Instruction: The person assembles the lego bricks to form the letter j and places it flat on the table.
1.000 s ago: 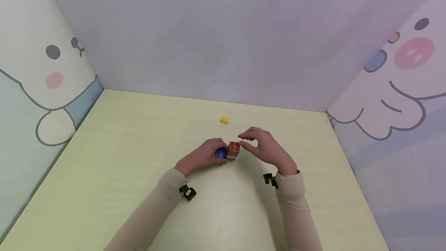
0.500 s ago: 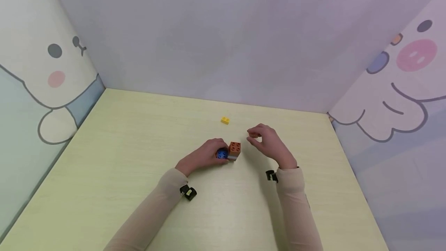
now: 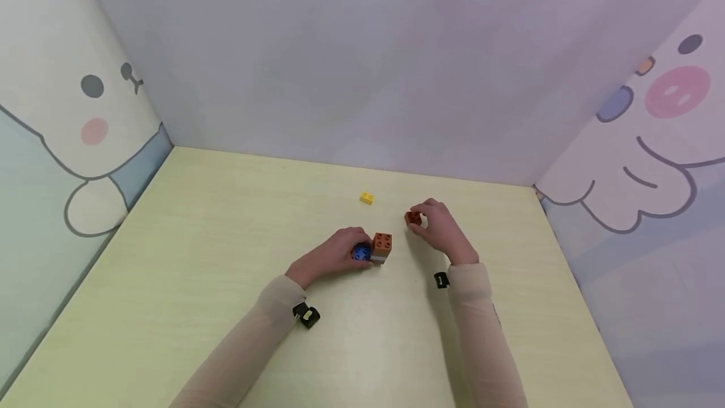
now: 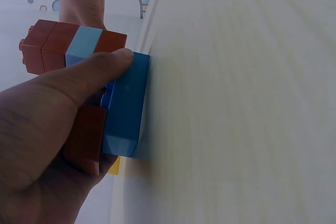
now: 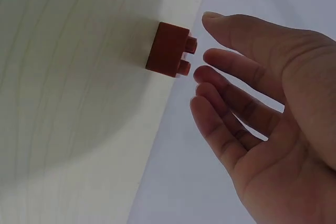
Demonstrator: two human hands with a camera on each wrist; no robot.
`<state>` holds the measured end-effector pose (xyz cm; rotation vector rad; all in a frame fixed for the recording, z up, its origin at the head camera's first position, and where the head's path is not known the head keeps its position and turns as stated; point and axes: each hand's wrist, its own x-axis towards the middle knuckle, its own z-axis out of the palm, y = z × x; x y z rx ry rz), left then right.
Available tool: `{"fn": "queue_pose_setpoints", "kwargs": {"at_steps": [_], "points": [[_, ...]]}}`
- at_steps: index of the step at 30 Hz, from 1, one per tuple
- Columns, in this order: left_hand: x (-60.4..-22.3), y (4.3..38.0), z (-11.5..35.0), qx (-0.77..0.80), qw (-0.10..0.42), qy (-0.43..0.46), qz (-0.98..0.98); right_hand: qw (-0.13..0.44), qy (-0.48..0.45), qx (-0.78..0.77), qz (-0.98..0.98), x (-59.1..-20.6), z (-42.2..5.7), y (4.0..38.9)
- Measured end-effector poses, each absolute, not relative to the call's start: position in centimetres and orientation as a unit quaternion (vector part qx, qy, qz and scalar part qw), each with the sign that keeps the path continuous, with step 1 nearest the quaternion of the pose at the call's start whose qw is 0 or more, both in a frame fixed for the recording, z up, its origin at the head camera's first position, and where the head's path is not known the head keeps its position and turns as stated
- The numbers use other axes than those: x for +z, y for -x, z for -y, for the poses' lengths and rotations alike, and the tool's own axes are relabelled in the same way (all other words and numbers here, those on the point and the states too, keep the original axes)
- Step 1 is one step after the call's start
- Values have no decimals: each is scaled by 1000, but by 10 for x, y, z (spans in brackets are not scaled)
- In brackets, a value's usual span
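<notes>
My left hand holds a toy brick build low over the table, thumb along its near side. Its base is a long blue brick. On one end stands a column of brown bricks with a pale band in it; at the other end sits a brown brick, partly covered by the hand. My right hand reaches over a loose brown brick on the table. In the right wrist view its fingers are relaxed and spread just off the brick's studs.
A small yellow brick lies further back on the pale wooden table. A plain back wall and side walls with cartoon animals enclose the table. Dark straps with small mounts sit at both wrists.
My right hand has moved away from the column, to the right and further back, onto the loose brown brick. The left hand and its build stay in place.
</notes>
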<state>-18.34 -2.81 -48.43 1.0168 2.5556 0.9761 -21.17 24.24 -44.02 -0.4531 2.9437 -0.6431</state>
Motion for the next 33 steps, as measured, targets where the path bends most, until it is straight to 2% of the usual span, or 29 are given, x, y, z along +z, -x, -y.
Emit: {"fn": "queue_pose_setpoints", "kwargs": {"at_steps": [26, 33], "points": [[-484, 184, 27, 328, 106, -354, -870, 74, 138, -202, -967, -455, -250, 222], [-484, 185, 26, 326, 108, -348, -872, 60, 156, -203, -965, -452, -249, 220]]}}
